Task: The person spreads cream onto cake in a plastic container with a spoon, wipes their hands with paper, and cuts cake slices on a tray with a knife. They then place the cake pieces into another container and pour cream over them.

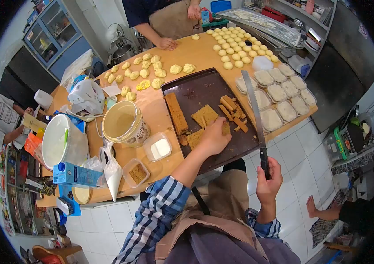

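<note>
A dark baking tray lies at the table's near edge, with brown sponge cake on it. My left hand reaches over the tray, fingers curled down on a square piece of cake; its fingertips are partly hidden. Beside it are another cake square and a long cake strip. Several narrow cake offcuts are heaped at the tray's right. My right hand is closed round the black handle of a long serrated knife, its blade pointing up and away along the tray's right edge.
Left of the tray stand a small tub with cake, a tub with white filling, a piping bag and a bucket. Filled tubs sit at right. Dough pieces lie behind, near another person's hand.
</note>
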`<state>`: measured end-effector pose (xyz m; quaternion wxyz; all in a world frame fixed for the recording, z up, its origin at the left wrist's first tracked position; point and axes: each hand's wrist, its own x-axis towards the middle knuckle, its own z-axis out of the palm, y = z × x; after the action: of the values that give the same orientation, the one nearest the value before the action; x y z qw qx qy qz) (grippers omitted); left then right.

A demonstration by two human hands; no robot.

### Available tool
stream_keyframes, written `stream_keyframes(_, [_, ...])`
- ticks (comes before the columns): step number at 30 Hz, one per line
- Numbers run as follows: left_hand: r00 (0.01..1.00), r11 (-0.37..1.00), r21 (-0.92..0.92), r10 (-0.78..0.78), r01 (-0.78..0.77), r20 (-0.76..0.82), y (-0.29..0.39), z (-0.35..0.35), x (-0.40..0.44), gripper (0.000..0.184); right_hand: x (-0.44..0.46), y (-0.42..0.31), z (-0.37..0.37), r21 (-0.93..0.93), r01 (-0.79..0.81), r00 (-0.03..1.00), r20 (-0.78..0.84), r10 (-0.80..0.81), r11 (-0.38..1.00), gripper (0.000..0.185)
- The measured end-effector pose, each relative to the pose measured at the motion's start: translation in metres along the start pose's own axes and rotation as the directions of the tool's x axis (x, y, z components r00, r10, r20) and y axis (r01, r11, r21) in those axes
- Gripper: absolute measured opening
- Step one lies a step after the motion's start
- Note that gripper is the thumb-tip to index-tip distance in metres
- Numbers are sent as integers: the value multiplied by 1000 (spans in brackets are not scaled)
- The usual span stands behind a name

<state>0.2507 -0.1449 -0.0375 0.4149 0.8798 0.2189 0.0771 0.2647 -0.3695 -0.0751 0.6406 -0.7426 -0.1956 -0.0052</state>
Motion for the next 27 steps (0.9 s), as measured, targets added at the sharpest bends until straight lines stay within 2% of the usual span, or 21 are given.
stream_keyframes(3, [992, 988, 147, 54, -37, -113, 13, -1, 10, 49, 1, 5, -2, -31, 35, 999, -21, -36, 999, 32])
stream_keyframes(6, [977, 959, 282, 99, -42, -189, 28, -8, 29, 42, 1, 2, -9, -5, -17, 1000, -22, 16, 1000, 31])
stream_keyframes(10, [980, 921, 390, 86, -10, -178, 23, -2, 69, 44, 2, 1, -15, -22, -25, 999, -48, 24, 999, 30])
stream_keyframes(13, [988, 920, 390, 91, -35, -124, 12, 7, 88, 59, 2, 4, -19, -57, -13, 998, -70, 9, 998, 30])
stream_keyframes(19, [998, 955, 292, 62, -57, -8, 2, 1, 107, 56, 5, 10, -26, -125, 31, 994, -96, -43, 992, 31])
stream_keyframes(22, [999, 950, 311, 31, -18, -40, 3, -1, 100, 49, 6, 9, -25, -122, 15, 993, -118, -29, 992, 30])
stream_keyframes(25, [997, 963, 268, -6, 28, -81, 4, -9, 92, 50, 7, 11, -22, -99, 7, 995, -95, -17, 995, 30])
stream_keyframes(27, [996, 997, 47, -59, 62, -68, 3, -20, 83, 44, 5, 16, -22, -116, -6, 999, -47, 0, 993, 31])
